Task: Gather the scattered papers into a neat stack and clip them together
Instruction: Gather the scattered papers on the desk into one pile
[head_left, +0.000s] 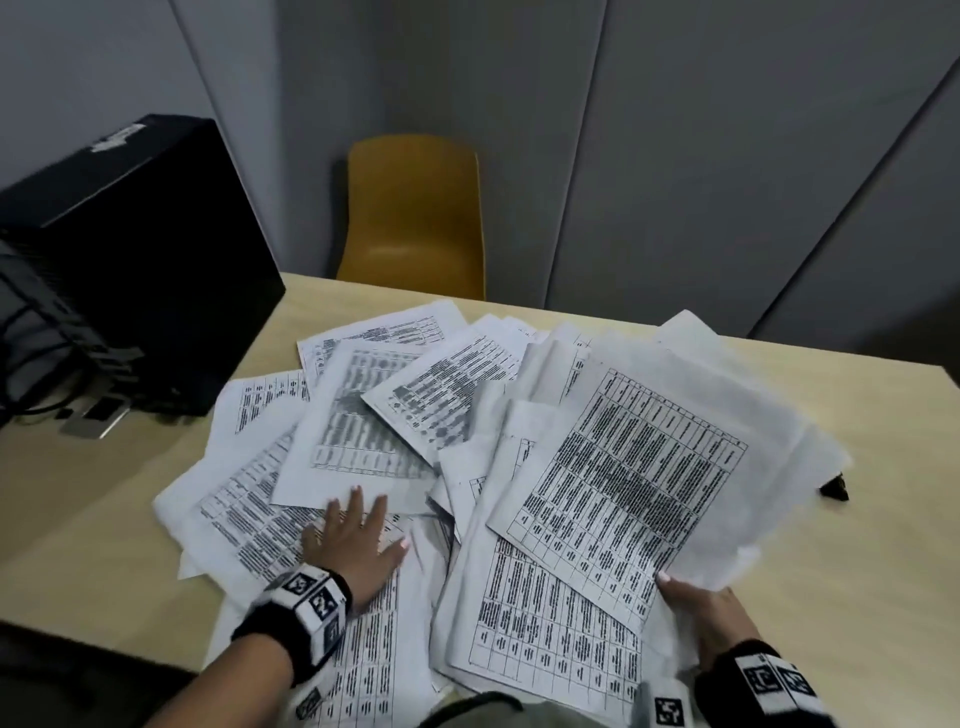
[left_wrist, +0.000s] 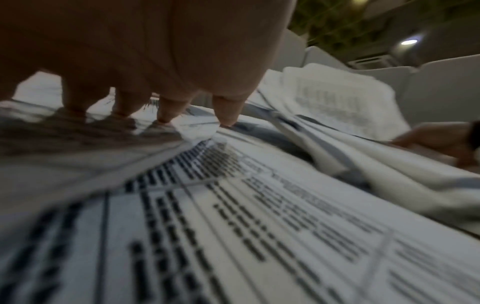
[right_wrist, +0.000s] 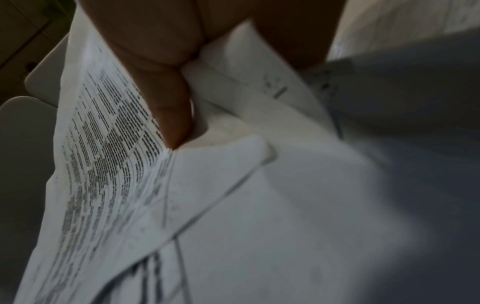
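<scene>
Left hand (head_left: 358, 540), fingers flat, pins scattered white printed paper sheets (head_left: 363, 415) on the beige wooden table (head_left: 883, 545); right hand (head_left: 711, 618) apparently pinches a lifted bundle, best slid inward gently.

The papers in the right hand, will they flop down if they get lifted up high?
Probably yes. The sheets the right hand pinches at one corner already curve and sag in the right wrist view, so they look thin and floppy. They are fanned unevenly, so a few may slide out. The left hand presses other sheets flat on the table.
</scene>
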